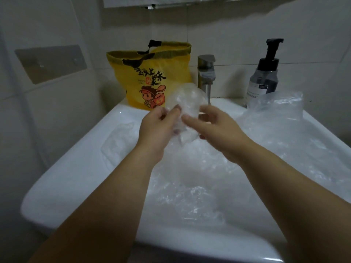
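- The crumpled clear plastic bag (185,103) is up in the air between my two hands, above the far half of the white sink (76,168), touching nothing else.
- My left hand (157,126) pinches its lower left edge, thumb against curled fingers.
- My right hand (214,128) grips its right side, the thumb laid across the front and the fingers curled behind the film.
- Under the bag, at 6 o'clock, a heap of loose clear plastic film (199,186) fills the basin.
- At 3 o'clock a puffed clear plastic wrap (275,107) lies on the sink's right rim.
- At 12 o'clock, just behind the bag, the metal tap (206,73) stands on the sink's back ledge.
- At 11 o'clock a yellow printed bag with black handles (150,76) stands upright on the back left corner.
- At 2 o'clock a foam pump bottle with a black head (266,76) stands behind the puffed wrap.
- At 9 o'clock, well apart, a clear adhesive hook plate (50,63) sticks to the tiled wall.
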Motion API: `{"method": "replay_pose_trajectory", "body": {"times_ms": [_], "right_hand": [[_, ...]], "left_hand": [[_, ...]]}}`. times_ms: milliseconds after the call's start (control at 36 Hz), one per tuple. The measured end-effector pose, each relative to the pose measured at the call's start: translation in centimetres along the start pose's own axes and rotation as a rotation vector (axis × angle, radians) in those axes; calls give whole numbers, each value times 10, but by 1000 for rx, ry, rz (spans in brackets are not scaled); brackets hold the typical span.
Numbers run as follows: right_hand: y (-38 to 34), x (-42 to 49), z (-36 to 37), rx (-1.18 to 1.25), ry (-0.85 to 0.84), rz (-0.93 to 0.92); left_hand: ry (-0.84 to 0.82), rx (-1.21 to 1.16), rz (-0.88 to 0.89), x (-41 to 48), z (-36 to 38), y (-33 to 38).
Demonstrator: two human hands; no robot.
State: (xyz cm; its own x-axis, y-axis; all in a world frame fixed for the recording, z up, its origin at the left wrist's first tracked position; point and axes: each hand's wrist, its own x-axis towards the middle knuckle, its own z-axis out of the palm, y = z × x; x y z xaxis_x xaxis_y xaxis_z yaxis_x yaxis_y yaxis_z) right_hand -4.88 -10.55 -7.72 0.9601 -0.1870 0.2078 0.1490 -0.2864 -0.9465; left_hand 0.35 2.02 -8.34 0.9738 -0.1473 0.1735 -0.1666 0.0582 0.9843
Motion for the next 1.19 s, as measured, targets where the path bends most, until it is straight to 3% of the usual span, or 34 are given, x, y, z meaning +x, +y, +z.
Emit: {"method": "replay_pose_trajectory", "body": {"times_ms": [83, 278, 361, 583, 667, 889, 1028, 1194], "right_hand": [[1, -2, 4, 23, -11, -40], [-6, 4, -5, 499, -65, 67], [-6, 3, -6, 557, -130, 109], [-7, 5, -10, 697, -197, 176], [-6, 7, -11, 734, -123, 195], [-4, 17, -26, 993, 311, 293], [1, 22, -32, 1099, 373, 327], [3, 23, -32, 1009, 379, 373]], "left_hand": [[-53, 22, 6, -3, 3, 0], [-152, -127, -72, 0, 0, 3], [-224, -20, -76, 0, -2, -2], [-357, -61, -62, -3, -1, -2], [-336, -81, -79, -1, -3, -2], [-228, -287, -131, 1, -9, 5], [-179, -468, -157, 7, -13, 4], [-270, -342, -238, -4, -12, 12]]}}
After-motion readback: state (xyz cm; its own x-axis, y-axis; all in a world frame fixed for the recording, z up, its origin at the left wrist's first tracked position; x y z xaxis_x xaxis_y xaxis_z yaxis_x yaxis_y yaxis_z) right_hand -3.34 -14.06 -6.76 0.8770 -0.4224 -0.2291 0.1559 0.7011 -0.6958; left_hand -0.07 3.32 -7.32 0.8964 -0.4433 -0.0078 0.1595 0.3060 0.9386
